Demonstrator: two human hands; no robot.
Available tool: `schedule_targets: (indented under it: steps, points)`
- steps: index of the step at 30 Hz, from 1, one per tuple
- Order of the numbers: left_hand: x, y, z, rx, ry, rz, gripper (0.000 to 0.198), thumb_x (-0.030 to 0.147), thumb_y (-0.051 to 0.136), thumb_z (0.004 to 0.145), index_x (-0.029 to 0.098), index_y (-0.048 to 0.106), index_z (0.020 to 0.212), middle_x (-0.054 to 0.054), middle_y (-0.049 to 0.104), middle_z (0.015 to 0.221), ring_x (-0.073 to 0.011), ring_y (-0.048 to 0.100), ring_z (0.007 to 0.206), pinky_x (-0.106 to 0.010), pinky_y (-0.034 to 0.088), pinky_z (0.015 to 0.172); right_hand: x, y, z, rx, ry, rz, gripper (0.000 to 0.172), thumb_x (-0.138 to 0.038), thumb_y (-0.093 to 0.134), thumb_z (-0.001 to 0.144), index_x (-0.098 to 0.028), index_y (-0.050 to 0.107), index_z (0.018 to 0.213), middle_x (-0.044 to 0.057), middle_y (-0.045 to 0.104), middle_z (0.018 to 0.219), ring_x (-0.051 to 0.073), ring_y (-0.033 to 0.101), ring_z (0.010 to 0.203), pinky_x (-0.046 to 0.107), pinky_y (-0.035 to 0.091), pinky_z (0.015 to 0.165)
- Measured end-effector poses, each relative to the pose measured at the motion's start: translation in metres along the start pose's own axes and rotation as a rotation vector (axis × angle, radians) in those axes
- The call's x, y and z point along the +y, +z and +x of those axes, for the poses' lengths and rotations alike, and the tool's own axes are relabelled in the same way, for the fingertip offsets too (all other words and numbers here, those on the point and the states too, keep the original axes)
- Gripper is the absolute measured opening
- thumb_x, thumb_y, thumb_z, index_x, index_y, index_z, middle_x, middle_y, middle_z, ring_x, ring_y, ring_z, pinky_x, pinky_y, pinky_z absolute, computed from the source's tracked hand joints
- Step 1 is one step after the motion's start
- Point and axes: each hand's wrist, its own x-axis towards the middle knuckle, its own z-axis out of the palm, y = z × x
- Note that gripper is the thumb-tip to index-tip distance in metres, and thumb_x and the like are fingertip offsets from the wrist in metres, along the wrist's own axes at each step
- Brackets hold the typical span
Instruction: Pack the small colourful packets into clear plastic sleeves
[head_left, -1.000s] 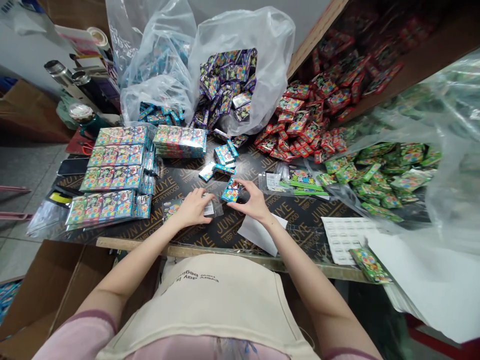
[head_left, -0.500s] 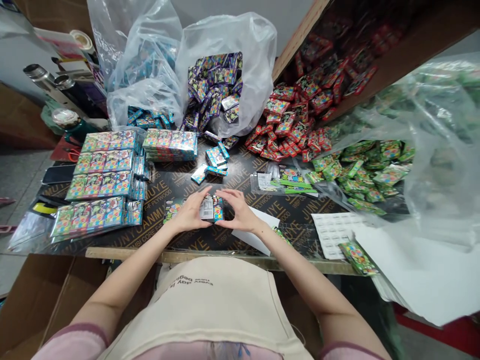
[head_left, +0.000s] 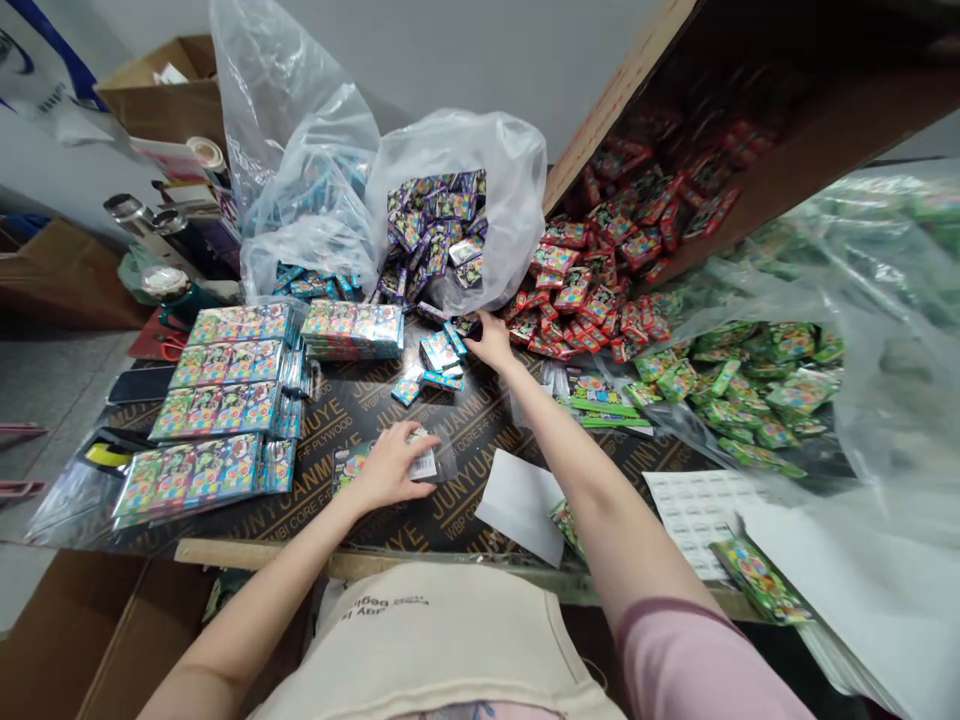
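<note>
My left hand (head_left: pixel 391 467) is curled over a clear-wrapped pack (head_left: pixel 424 464) with a white barcode label, thumb and fingers at its edges. The pack lies flat on the dark table (head_left: pixel 330 415), its left part showing colourful print and its middle hidden by the hand. Farther out, my right hand (head_left: pixel 491 343) has its fingertips closed on a small purple box (head_left: pixel 470 325) at the mouth of a plastic bag; the fingers partly cover it. Just left of that hand sit several loose blue boxes (head_left: pixel 438 352).
Stacked four-colour packs (head_left: pixel 217 400) stand at left. Behind are bags of blue boxes (head_left: pixel 315 282) and purple boxes (head_left: pixel 435 220). Red boxes (head_left: pixel 577 280) spill from a carton; green packets (head_left: pixel 757 370) lie at right. A white paper (head_left: pixel 521 500) and label sheet (head_left: pixel 690 505) lie near the front edge.
My right hand has left the barcoded pack and reached forward to the purple boxes. My left hand stays at the pack. The camera view has shifted, so the table appears lower.
</note>
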Motion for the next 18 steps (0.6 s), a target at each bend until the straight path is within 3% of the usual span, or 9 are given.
schedule_targets:
  steps: [2, 4, 7, 11, 15, 18]
  points:
    - [0.002, 0.004, 0.001, -0.023, 0.0, 0.01, 0.07, 0.036, 0.08, 0.062, 0.027, 0.055, 0.127, -0.012, 0.046, 0.13, -0.0315, 0.046, 0.12, -0.046, 0.04, 0.101, 0.003, 0.006, 0.018, -0.048, 0.078, -0.021, 0.062, -0.039, 0.05, 0.086, -0.006, 0.039, 0.137, 0.025, 0.055, 0.124, 0.037, 0.048, 0.111, 0.043, 0.039, 0.086]
    - [0.001, 0.006, 0.002, -0.038, -0.009, 0.008, 0.072, 0.036, 0.08, 0.06, 0.026, 0.055, 0.127, -0.013, 0.047, 0.129, -0.0316, 0.046, 0.12, -0.046, 0.04, 0.101, 0.003, 0.01, 0.016, -0.031, 0.121, -0.058, 0.064, -0.048, 0.051, 0.086, -0.007, 0.042, 0.134, 0.025, 0.055, 0.121, 0.037, 0.049, 0.109, 0.043, 0.038, 0.086]
    - [-0.004, 0.006, 0.001, -0.05, -0.037, 0.009, 0.073, 0.034, 0.081, 0.06, 0.025, 0.055, 0.128, -0.013, 0.046, 0.13, -0.0322, 0.045, 0.121, -0.047, 0.039, 0.101, 0.006, 0.012, -0.013, -0.024, 0.119, -0.175, 0.067, -0.062, 0.048, 0.084, -0.009, 0.052, 0.124, 0.025, 0.057, 0.115, 0.038, 0.052, 0.106, 0.045, 0.035, 0.087]
    - [-0.012, 0.006, -0.002, -0.064, -0.064, 0.019, 0.071, 0.033, 0.08, 0.061, 0.027, 0.055, 0.127, -0.012, 0.046, 0.131, -0.0323, 0.046, 0.12, -0.048, 0.038, 0.101, 0.016, 0.001, -0.065, -0.162, 0.081, -0.22, 0.085, -0.08, 0.049, 0.072, -0.006, 0.058, 0.113, 0.025, 0.063, 0.103, 0.037, 0.059, 0.097, 0.044, 0.037, 0.085]
    - [-0.014, 0.006, -0.002, -0.087, -0.069, 0.028, 0.07, 0.033, 0.08, 0.061, 0.024, 0.056, 0.127, -0.013, 0.046, 0.131, -0.0332, 0.045, 0.12, -0.048, 0.038, 0.101, 0.022, -0.009, -0.105, -0.256, -0.018, -0.19, 0.086, -0.074, 0.066, 0.064, -0.008, 0.057, 0.117, 0.021, 0.066, 0.094, 0.035, 0.062, 0.088, 0.04, 0.042, 0.077]
    - [-0.013, 0.005, -0.001, -0.105, -0.075, 0.043, 0.07, 0.034, 0.079, 0.062, 0.025, 0.055, 0.128, -0.013, 0.046, 0.131, -0.0331, 0.045, 0.12, -0.048, 0.037, 0.101, 0.028, -0.008, -0.122, -0.179, -0.053, -0.129, 0.07, -0.06, 0.072, 0.069, -0.012, 0.059, 0.118, 0.019, 0.063, 0.101, 0.035, 0.06, 0.092, 0.041, 0.045, 0.078]
